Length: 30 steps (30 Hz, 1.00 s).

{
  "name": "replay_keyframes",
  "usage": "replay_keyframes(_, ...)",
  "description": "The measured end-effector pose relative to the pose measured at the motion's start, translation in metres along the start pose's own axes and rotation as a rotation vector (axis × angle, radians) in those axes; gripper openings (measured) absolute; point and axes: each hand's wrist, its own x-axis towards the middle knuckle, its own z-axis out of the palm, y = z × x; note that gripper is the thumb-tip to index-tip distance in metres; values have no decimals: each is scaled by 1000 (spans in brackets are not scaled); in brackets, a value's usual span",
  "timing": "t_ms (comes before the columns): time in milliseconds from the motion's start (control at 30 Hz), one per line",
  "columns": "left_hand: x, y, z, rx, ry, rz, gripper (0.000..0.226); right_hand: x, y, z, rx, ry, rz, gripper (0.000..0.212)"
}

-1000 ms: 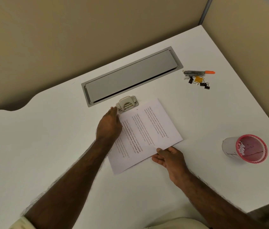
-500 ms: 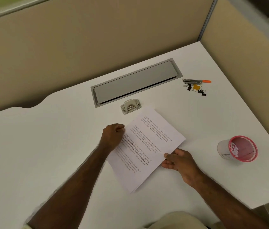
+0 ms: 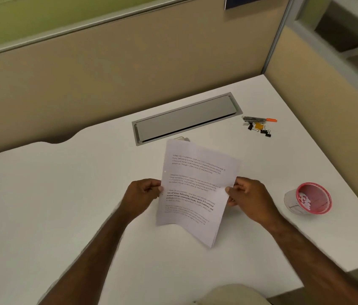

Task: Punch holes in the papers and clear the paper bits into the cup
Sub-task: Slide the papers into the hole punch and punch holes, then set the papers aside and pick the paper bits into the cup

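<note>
Left hand (image 3: pixel 144 194) and right hand (image 3: pixel 245 194) pinching mid side edges of papers (image 3: pixel 195 190), lifted off tabletop (image 3: pixel 63 205). Light, floppy, slippery stack; likely fans out, so grip both edges firmly. Cup (image 3: pixel 310 199) well to the right, bits inside.

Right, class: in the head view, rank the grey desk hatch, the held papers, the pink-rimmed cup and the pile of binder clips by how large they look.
1. Held papers, though raised nearer the camera, so flattered.
2. Grey desk hatch, long but narrow.
3. Pink-rimmed cup.
4. Pile of binder clips, looks smallest, lying farther back.
</note>
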Motion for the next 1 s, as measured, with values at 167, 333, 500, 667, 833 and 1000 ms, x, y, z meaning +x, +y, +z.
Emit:
replay_keyframes(167,-24,-4,-5,-14,37,37,14,-4,-31,-3,-187,23,-176,9)
replay_keyframes(333,-46,-9,-5,-31,145,68,12,-13,-48,-3,-284,28,-316,11)
replay_keyframes(500,-57,-19,3,-13,228,28,16,-15,-37,5,-268,38,-397,18)
replay_keyframes(667,-60,-22,12,-7,268,45,18,-20,-23,15,-152,94,-428,23)
replay_keyframes(833,-66,-16,14,-42,338,47,30,-30,-30,17,-75,170,-509,18)
replay_keyframes(1000,-71,-17,18,-34,357,18,20,-32,-24,22,-23,165,-504,21)
